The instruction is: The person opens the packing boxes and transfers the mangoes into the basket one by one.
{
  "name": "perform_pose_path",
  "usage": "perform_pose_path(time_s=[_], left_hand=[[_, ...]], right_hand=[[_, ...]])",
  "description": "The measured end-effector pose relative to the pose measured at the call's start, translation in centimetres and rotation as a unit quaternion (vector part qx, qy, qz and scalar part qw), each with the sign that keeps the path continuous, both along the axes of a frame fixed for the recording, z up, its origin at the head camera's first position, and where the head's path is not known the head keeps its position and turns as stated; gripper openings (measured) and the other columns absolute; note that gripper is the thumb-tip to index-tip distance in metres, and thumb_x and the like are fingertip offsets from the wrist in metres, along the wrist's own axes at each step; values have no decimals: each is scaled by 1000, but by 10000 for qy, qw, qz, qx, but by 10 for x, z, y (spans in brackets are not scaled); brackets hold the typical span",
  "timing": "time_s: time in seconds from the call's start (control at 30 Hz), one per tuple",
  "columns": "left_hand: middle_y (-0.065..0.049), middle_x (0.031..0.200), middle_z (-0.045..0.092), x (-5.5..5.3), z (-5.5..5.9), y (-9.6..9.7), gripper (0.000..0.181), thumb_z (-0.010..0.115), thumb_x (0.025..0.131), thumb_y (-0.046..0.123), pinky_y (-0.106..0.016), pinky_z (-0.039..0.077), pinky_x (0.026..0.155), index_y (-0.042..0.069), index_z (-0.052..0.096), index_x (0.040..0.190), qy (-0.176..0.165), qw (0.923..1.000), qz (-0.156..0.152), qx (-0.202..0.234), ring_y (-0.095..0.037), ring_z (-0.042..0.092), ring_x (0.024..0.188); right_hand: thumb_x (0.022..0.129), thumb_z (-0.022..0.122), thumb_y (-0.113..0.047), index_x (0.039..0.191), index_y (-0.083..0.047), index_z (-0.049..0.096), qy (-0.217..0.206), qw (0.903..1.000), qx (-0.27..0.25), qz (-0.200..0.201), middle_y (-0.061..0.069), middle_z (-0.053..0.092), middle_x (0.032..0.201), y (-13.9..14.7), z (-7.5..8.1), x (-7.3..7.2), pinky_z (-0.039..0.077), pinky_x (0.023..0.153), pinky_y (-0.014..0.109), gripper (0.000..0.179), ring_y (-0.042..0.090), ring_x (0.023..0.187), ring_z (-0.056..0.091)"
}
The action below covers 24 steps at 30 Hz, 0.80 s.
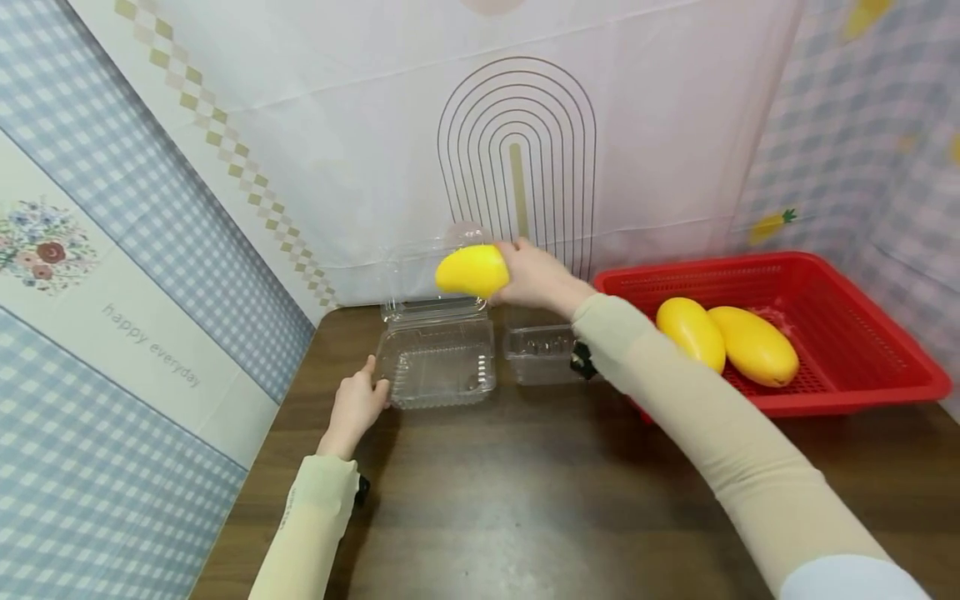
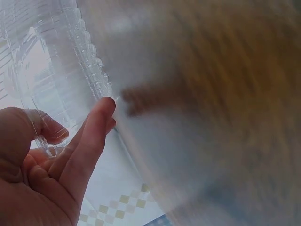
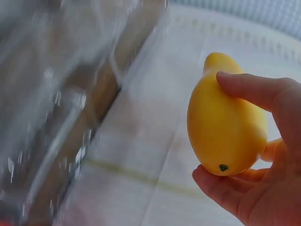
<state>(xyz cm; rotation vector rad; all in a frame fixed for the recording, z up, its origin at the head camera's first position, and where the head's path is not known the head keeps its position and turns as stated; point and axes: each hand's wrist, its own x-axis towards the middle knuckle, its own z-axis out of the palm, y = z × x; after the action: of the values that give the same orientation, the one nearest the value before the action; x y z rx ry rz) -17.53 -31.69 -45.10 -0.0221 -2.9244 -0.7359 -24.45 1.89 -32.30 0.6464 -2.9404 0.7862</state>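
Observation:
A yellow mango (image 1: pixel 471 271) is up in the air in my right hand (image 1: pixel 536 275), thumb on one side and fingers on the other. Its small green stem mark shows in the right wrist view on the mango (image 3: pixel 225 122). Below it a clear plastic clamshell box (image 1: pixel 438 367) sits on the table, its lid raised at the back. My left hand (image 1: pixel 357 406) is at the box's left front corner. In the left wrist view the left thumb and fingers (image 2: pixel 89 136) pinch the box's edge.
To the right of the clamshell lies a second clear plastic container (image 1: pixel 543 354), partly behind my right wrist. A red basket (image 1: pixel 862 333) at the right holds two more mangoes (image 1: pixel 752 346). A patterned cloth wall (image 1: pixel 360 167) stands right behind the brown table (image 1: pixel 525 500).

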Motion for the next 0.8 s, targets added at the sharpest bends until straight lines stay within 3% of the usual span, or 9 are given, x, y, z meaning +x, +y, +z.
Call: perform_pose_path(time_s=[0.2,0.4,0.63,0.8], left_hand=[[-2,62,70,-1,1,0,65,49,94,14,-51,51,78,-11,32,151,-38,10000,-27,-19,-31,72,72],[-5,63,71,0,1,2,65,49,95,14,-51,52,83,-9,29,153,-122,9999,3,109,-24,73,66],[-4,59,68,1,1,0,65,48,95,14,-51,52,82,-9,28,153,-84,9998,-23,164,-19,71,60],[-3,59,68,6,-2,-2,66,47,96,15,-51,51,83,-8,28,154,-229,9996,57,152,-17,71,59]], right_hand=[[80,82,-35,157,-6,28,-96,9989,-45,-448,27,43,143,72,11,-5,42,99,67,100,43,122,51],[86,77,-35,157,3,20,-238,9955,-26,-912,36,35,145,148,17,-1,36,101,70,99,50,124,44],[88,72,-44,156,7,21,-186,9868,85,-1607,39,37,140,227,-3,11,34,97,73,99,54,121,41],[88,72,-49,155,8,20,-322,9819,123,-1862,41,36,138,273,-20,24,32,93,76,102,57,120,37]])
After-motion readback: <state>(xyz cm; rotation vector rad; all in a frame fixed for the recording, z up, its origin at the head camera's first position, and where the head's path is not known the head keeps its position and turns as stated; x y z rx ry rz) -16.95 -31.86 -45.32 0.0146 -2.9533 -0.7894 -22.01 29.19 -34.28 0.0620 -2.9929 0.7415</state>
